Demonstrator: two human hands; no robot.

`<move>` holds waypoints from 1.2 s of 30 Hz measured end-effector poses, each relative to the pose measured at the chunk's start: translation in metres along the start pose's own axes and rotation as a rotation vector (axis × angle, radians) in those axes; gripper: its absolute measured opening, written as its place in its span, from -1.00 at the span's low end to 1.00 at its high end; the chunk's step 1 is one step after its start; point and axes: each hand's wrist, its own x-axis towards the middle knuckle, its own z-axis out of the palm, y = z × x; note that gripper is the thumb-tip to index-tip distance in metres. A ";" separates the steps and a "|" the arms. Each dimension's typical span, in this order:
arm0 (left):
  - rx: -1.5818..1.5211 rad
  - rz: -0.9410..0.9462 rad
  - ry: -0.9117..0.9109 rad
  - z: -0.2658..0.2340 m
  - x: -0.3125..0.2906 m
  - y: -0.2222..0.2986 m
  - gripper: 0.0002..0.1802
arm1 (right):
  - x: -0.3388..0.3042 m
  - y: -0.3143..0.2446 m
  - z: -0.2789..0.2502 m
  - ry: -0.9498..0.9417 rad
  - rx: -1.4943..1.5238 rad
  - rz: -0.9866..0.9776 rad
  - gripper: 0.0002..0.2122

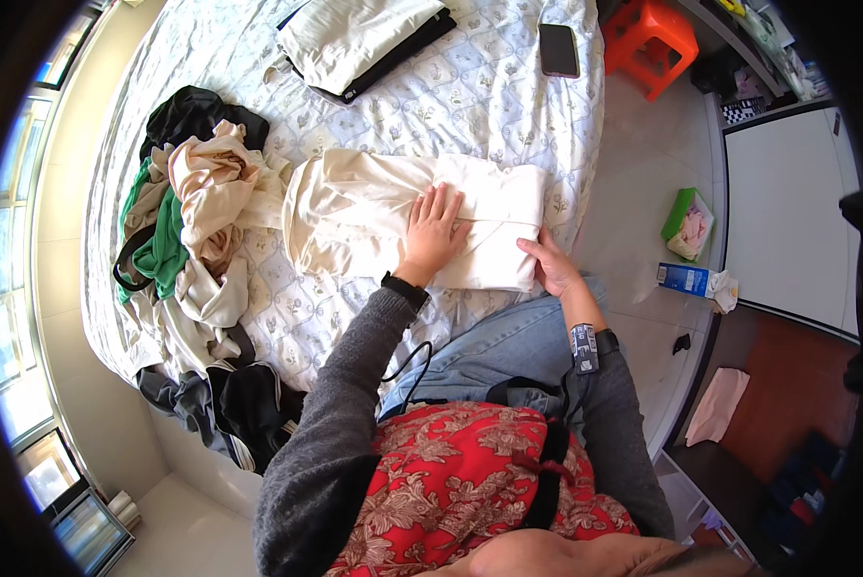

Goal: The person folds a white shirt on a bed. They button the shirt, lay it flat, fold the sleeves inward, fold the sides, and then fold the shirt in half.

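A cream cloth garment (355, 207) lies partly folded on the bed in front of me, its right part layered into a flat panel. My left hand (436, 231) rests flat on its middle, fingers spread a little and pointing away from me. At the garment's right edge, my right hand (554, 267) has the thumb on top of the cloth and its other fingers round the side, partly hidden. A jumbled heap of clothes (210, 183), in beige, green and black, touches the garment's left end.
Folded clothes (364, 43), white over black, lie at the bed's far side. A dark phone (558, 50) sits at far right on the patterned bedsheet (508, 106). Beyond the bed stand an orange stool (651, 43), a green box (687, 224) and a white cabinet (792, 212).
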 end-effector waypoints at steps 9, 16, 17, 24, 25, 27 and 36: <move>-1.621 -0.400 -0.021 -0.049 -0.044 -0.013 -0.38 | -0.008 -0.026 0.124 -0.133 0.047 -0.291 -0.25; -2.371 -0.591 0.261 -0.069 -0.079 -0.070 -0.22 | 0.043 0.001 0.257 -0.234 -0.105 -0.417 -0.34; -2.411 -0.511 0.305 -0.068 -0.084 -0.078 -0.21 | 0.053 0.008 0.278 -0.221 -0.129 -0.399 -0.36; -2.499 -0.506 0.459 -0.046 -0.103 -0.117 -0.17 | 0.076 0.035 0.279 -0.270 -0.551 -0.393 -0.36; -2.528 -0.460 0.406 -0.042 -0.106 -0.118 -0.13 | 0.079 0.031 0.255 -0.246 -0.518 -0.436 -0.38; -2.452 -0.632 0.425 -0.034 -0.110 -0.119 -0.04 | 0.089 0.020 0.206 0.048 -0.536 -0.425 -0.50; -2.617 -0.627 0.350 -0.048 -0.107 -0.103 -0.15 | 0.101 0.063 0.204 -0.208 0.237 0.152 -0.35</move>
